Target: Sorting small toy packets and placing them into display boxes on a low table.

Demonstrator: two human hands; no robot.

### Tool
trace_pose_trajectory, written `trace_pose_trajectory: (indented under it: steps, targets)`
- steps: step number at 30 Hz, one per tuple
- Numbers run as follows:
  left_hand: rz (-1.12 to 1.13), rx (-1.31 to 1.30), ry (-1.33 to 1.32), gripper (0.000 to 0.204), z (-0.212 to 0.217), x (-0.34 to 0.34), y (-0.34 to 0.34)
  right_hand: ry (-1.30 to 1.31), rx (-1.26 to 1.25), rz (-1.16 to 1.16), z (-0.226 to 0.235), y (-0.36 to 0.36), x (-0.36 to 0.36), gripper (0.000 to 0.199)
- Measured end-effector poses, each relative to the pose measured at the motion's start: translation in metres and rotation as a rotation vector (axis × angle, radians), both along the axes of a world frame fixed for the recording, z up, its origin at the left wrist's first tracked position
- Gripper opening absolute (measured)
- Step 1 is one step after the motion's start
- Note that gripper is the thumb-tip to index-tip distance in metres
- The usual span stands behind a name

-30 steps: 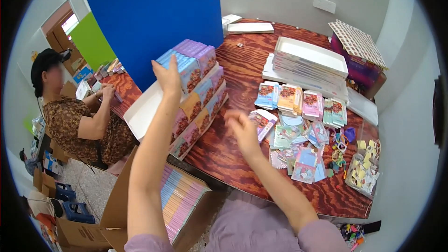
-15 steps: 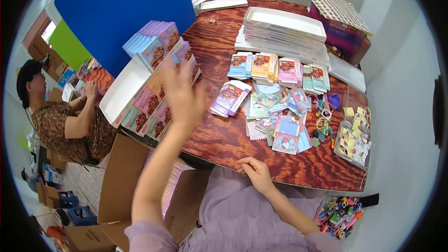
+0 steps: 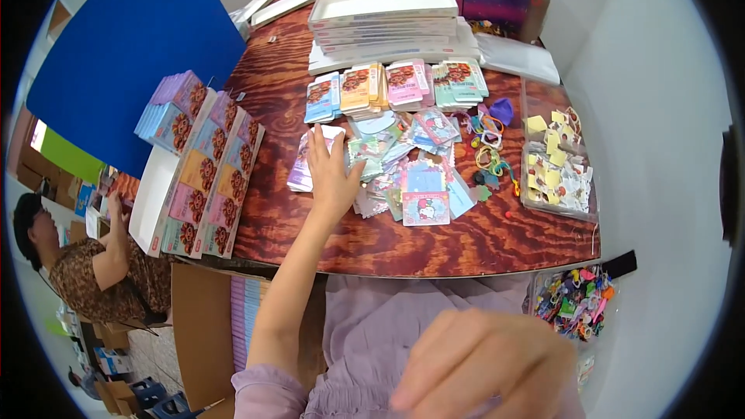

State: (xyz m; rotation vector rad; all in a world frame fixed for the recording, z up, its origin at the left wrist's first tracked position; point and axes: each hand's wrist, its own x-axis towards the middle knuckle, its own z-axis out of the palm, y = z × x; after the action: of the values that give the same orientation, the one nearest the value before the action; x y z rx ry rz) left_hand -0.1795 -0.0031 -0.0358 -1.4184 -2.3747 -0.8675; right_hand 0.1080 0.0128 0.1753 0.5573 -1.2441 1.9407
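My left hand (image 3: 332, 176) reaches over the table, its fingers stretched and apart, with the fingertips on a stack of flat purple cartons (image 3: 301, 169). To the right of that hand lies a loose heap of small printed cards and stickers (image 3: 425, 208). My right hand (image 3: 493, 365) is raised close to the camera above my lap. It is blurred and its fingers bend downward, so whether anything is in them is hidden. Behind the heap stand stacks of flat cartons in blue (image 3: 319, 99), yellow (image 3: 358, 89), pink (image 3: 406, 84) and green (image 3: 463, 81).
Filled boxes (image 3: 203, 174) stand in rows at the left beside a white tray (image 3: 153, 200). White trays (image 3: 386, 1) are piled at the back. Hair ties (image 3: 490, 136) and a clear divided container (image 3: 560, 178) lie right. An open cardboard box (image 3: 198, 326) sits below; a person (image 3: 97, 271) works at far left.
My left hand has come from the filled boxes rightward onto the purple cartons. My right hand has left the table edge and risen toward the camera. The view has shifted.
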Motion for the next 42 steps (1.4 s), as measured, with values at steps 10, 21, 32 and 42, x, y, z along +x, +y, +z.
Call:
trace_pose_trajectory:
  steps: [10, 21, 32, 42]
  targets:
    - [-0.052, 0.079, -0.052, 0.060, -0.011, -0.026, 0.096, -0.302, 0.416, -0.292, -0.025, 0.036, -0.037, 0.007]
    - [0.393, -0.388, -0.233, 0.103, 0.010, -0.100, 0.159, -0.958, 0.367, -0.780, -0.215, 0.052, -0.009, 0.003]
    - [0.353, -0.512, -0.228, 0.093, 0.023, -0.075, 0.192, -0.932, 0.515, -0.782, -0.222, 0.062, -0.009, 0.005]
    - [0.430, -0.496, -0.444, 0.125, 0.022, -0.084, 0.188, -0.905, 0.511, -0.792, -0.223, 0.062, -0.007, 0.005]
